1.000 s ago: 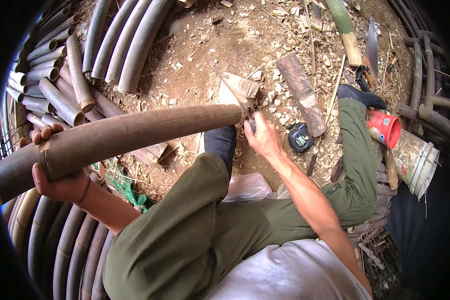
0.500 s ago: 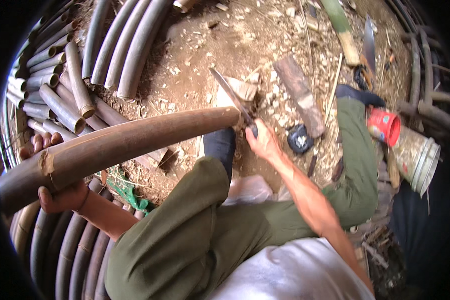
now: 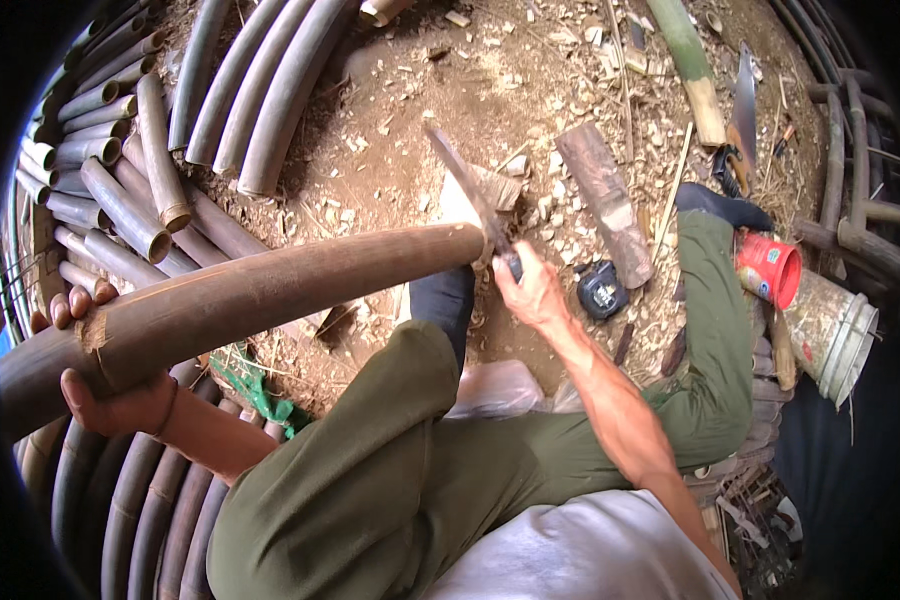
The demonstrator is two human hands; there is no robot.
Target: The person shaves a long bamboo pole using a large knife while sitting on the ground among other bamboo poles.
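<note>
A thick brown bamboo pole (image 3: 270,300) slants from the left edge to the middle, over my raised knee. My left hand (image 3: 120,400) grips it near a pale joint, thumb below and fingers over the far side. My right hand (image 3: 530,285) is closed round the dark handle of a long-bladed knife (image 3: 460,180). The blade lies against the pole's cut end, pointing up and away to the left. Beyond that end, a pale wood block (image 3: 495,188) rests on the ground, partly hidden by the blade.
Cut bamboo poles (image 3: 100,150) are stacked at left, with more poles (image 3: 140,500) below. Right of my knife hand are a tape measure (image 3: 602,290) and a rough wood slab (image 3: 605,200). A handsaw (image 3: 744,115), red container (image 3: 770,270) and dirty bucket (image 3: 835,335) are further right. Chips litter the ground.
The pole's cut end and the knife have dropped slightly in the picture. My left hand keeps its place on the pole with its grip slightly shifted.
</note>
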